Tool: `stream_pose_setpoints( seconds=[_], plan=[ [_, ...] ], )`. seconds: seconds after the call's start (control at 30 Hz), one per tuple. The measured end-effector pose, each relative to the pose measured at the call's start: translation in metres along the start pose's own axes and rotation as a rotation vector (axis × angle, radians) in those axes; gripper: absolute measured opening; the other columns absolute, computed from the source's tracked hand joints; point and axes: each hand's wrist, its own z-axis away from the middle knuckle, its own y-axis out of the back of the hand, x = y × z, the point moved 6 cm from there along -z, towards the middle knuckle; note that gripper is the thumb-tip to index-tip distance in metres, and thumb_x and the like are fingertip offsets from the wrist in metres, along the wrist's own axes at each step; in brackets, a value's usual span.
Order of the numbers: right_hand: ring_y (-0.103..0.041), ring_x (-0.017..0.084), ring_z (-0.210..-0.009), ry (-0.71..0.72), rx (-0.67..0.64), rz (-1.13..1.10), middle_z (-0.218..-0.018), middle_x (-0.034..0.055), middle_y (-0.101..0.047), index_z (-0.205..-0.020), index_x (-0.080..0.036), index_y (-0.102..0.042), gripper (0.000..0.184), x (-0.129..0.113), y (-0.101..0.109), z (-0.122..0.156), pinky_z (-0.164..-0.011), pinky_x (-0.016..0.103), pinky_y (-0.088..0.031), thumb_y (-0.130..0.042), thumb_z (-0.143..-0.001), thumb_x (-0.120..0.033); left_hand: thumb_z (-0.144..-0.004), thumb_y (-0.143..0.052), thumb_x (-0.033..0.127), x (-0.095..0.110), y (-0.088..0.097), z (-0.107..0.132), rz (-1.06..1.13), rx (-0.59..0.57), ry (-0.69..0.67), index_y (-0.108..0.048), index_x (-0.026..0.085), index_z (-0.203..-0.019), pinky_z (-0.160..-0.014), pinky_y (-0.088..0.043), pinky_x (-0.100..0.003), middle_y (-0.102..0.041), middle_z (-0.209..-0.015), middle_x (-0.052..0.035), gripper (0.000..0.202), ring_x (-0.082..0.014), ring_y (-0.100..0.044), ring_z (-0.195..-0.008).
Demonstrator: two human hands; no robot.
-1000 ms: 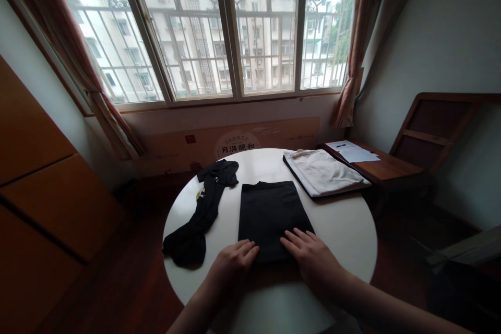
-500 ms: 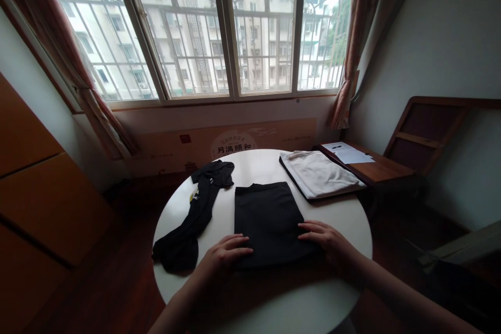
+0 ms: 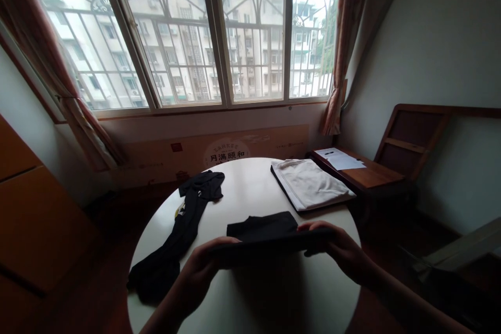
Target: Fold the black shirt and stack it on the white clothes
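Observation:
A folded black garment (image 3: 266, 235) is in front of me, its near edge lifted off the white round table (image 3: 250, 182) while its far end stays low by the tabletop. My left hand (image 3: 207, 261) grips the near left corner, thumb on top and fingers beneath. At the near right corner my right hand (image 3: 332, 242) holds the cloth the same way, some fingers hidden under it. What kind of garment it is, the fold does not show. To the left, a crumpled black garment (image 3: 183, 235) with a small yellow and white print lies along the table's edge.
A folded white garment (image 3: 313, 182) lies on a dark one at the table's back right. Beyond it stands a wooden chair (image 3: 376, 175) with papers (image 3: 340, 158) and a pen on its seat. A long printed box (image 3: 266, 141) is under the window.
Both hands, lying on the black garment before, now grip its near corners and have raised that edge off the table. The view has shifted slightly.

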Motion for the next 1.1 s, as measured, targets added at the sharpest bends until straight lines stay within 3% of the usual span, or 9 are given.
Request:
stream_pose_setpoints(
  seconds=[0.1, 0.2, 0.3, 0.47, 0.63, 0.73, 0.83, 0.97, 1.1],
  plan=[
    [-0.069, 0.022, -0.074, -0.003, 0.119, -0.031, -0.085, 0.0053, -0.071, -0.102, -0.021, -0.072, 0.033, -0.040, 0.021, -0.011, -0.068, 0.038, -0.062, -0.073, -0.086, -0.050, -0.076, -0.076, 0.064, 0.044, -0.013, -0.021, 0.081, 0.109, 0.135, -0.076, 0.016, -0.105, -0.069, -0.063, -0.039, -0.076, -0.092, -0.0103, 0.056, -0.0285, -0.072, -0.082],
    [-0.068, 0.021, -0.075, -0.014, 0.215, -0.065, -0.086, 0.0039, -0.071, -0.108, -0.021, -0.073, 0.034, -0.083, 0.051, -0.034, -0.064, 0.034, -0.063, -0.076, -0.085, -0.047, -0.077, -0.079, 0.058, 0.087, -0.033, -0.062, 0.201, 0.083, 0.181, -0.073, 0.016, -0.112, -0.070, -0.064, -0.041, -0.074, -0.098, -0.0109, 0.054, -0.0294, -0.072, -0.089],
    [-0.069, 0.021, -0.074, -0.008, 0.256, -0.089, -0.090, 0.0041, -0.072, -0.116, -0.023, -0.072, 0.043, -0.121, 0.083, -0.070, -0.058, 0.033, -0.065, -0.080, -0.081, -0.047, -0.080, -0.081, 0.048, 0.116, -0.052, -0.120, 0.270, -0.006, 0.187, -0.069, 0.017, -0.114, -0.073, -0.065, -0.044, -0.073, -0.096, -0.0095, 0.047, -0.0276, -0.072, -0.090],
    [-0.070, 0.019, -0.068, 0.032, 0.350, -0.001, -0.090, 0.0051, -0.073, -0.108, -0.021, -0.072, 0.031, -0.157, 0.141, -0.153, -0.047, 0.030, -0.064, -0.079, -0.079, -0.030, -0.088, -0.075, 0.031, 0.129, -0.070, -0.234, 0.301, 0.013, 0.144, -0.068, 0.016, -0.108, -0.078, -0.064, -0.045, -0.071, -0.090, -0.0053, 0.026, -0.0194, -0.070, -0.079],
    [-0.070, 0.019, -0.072, 0.099, 0.433, 0.057, -0.091, 0.0053, -0.073, -0.100, -0.019, -0.069, 0.020, -0.143, 0.207, -0.240, -0.055, 0.036, -0.067, -0.061, -0.082, -0.018, -0.074, -0.085, 0.029, 0.122, -0.093, -0.335, 0.264, 0.044, -0.031, -0.070, 0.016, -0.098, -0.077, -0.062, -0.038, -0.071, -0.088, -0.0034, 0.032, -0.0154, -0.067, -0.076],
    [-0.070, 0.018, -0.076, 0.141, 0.449, 0.086, -0.090, 0.0030, -0.072, -0.093, -0.020, -0.065, 0.018, -0.113, 0.242, -0.267, -0.068, 0.042, -0.067, -0.056, -0.077, -0.017, -0.066, -0.088, 0.029, 0.105, -0.107, -0.368, 0.166, 0.046, -0.207, -0.073, 0.015, -0.094, -0.080, -0.058, -0.032, -0.072, -0.085, -0.0023, 0.034, -0.0153, -0.067, -0.078],
    [-0.070, 0.020, -0.079, 0.103, 0.442, 0.188, -0.083, 0.0022, -0.073, -0.082, -0.021, -0.063, 0.014, -0.067, 0.266, -0.260, -0.080, 0.044, -0.064, -0.055, -0.071, -0.018, -0.070, -0.082, 0.026, 0.063, -0.127, -0.370, 0.025, -0.015, -0.285, -0.077, 0.015, -0.091, -0.081, -0.056, -0.032, -0.075, -0.083, -0.0041, 0.025, -0.0174, -0.068, -0.078],
    [-0.072, 0.026, -0.089, 0.002, 0.341, 0.342, -0.084, 0.0048, -0.077, -0.066, -0.019, -0.070, 0.018, 0.004, 0.284, -0.209, -0.096, 0.046, -0.056, -0.059, -0.055, -0.010, -0.079, -0.072, 0.018, -0.019, -0.156, -0.328, -0.275, -0.145, -0.403, -0.081, 0.020, -0.091, -0.089, -0.055, -0.034, -0.078, -0.098, -0.0070, 0.015, -0.0219, -0.071, -0.093],
    [-0.067, 0.029, -0.117, 0.019, 0.110, 0.799, -0.120, 0.0068, -0.075, -0.079, -0.022, -0.080, 0.041, 0.058, 0.288, -0.155, -0.110, 0.045, -0.046, -0.052, -0.054, -0.007, -0.075, -0.069, 0.003, -0.100, -0.182, -0.277, -0.506, -0.321, -0.357, -0.083, 0.025, -0.097, -0.095, -0.056, -0.035, -0.076, -0.111, -0.0061, 0.035, -0.0231, -0.071, -0.102]
  ],
)
